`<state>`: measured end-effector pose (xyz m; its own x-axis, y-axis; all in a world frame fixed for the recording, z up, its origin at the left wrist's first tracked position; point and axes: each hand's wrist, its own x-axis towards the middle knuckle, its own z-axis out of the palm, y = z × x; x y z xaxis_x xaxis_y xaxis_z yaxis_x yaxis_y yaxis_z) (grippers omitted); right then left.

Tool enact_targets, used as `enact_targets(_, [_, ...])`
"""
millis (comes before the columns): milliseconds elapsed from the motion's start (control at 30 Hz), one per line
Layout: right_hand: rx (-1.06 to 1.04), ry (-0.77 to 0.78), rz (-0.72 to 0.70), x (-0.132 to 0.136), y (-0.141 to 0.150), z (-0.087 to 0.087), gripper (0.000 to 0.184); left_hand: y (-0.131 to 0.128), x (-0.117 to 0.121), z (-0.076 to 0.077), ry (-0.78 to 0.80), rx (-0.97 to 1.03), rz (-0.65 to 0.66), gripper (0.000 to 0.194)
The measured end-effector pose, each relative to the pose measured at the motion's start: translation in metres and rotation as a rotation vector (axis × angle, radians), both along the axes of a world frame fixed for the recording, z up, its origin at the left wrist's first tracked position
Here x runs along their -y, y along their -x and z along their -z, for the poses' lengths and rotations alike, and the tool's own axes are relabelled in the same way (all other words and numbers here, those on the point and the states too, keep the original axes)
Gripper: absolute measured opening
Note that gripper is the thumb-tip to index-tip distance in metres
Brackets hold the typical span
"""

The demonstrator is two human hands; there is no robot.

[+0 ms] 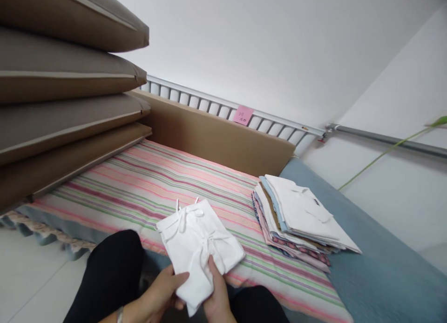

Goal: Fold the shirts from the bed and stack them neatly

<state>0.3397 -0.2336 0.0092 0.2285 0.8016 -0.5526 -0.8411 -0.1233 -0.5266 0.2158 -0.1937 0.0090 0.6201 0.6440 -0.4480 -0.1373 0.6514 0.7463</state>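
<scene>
A white garment with thin straps and tied bows (190, 239) lies folded over the near edge of the striped cloth. My left hand (164, 285) grips its lower left edge, thumb on top and fingers beneath. At the lower right, my right hand (217, 290) pinches the same garment, its thumb pressed onto the fabric near a bow. The far end of the garment rests flat on the cloth. To the right sits a stack of folded clothes (303, 206), a white piece with a small dark mark on top and blue, brown and pink patterned layers below.
A striped cloth (139, 183) covers the seat, with a blue-grey cover (370, 248) on the right. Thick brown cushions (70, 90) are piled at the left. Behind stand a brown panel (209, 137) and a white radiator with a pink note (243, 114). A grey pipe (384, 137) runs right.
</scene>
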Motion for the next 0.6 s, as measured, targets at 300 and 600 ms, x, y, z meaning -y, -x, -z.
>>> enact_targets(300, [0.491, -0.008, 0.075, 0.000, -0.086, -0.055, 0.063, 0.016, -0.015, 0.038, -0.146, -0.226, 0.259, 0.056])
enact_targets(600, [0.813, 0.043, -0.044, 0.066, -0.164, -0.204, 0.054, 0.011, -0.114, 0.060, -0.874, -0.409, 0.086, 0.042])
